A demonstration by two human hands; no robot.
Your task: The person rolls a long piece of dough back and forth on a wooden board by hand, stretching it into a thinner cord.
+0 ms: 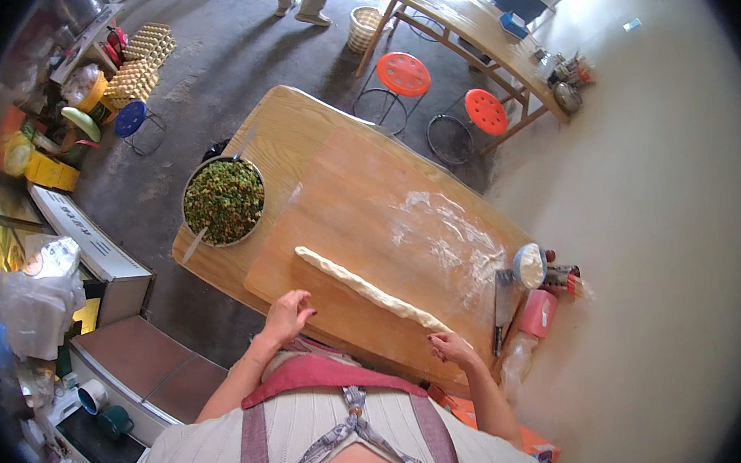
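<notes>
A long rope of pale dough (375,291) lies at a slant across the floured wooden board (334,188). My left hand (290,316) hovers by the board's near edge, apart from the dough, with bent fingers and nothing in them. At the dough's near right end is my right hand (451,348), its fingers curled; whether they grip or only touch the dough is hidden. To the right of that hand, a cleaver (503,306) lies flat along the board's right side. White flour (456,238) is smeared over the board's right part.
A large bowl of chopped filling (224,202) stands at the table's left end, with a utensil handle (195,244) over its rim. Beyond the cleaver are a bowl of flour (531,266) and a pink container (537,313). Red stools (403,74) stand behind the table.
</notes>
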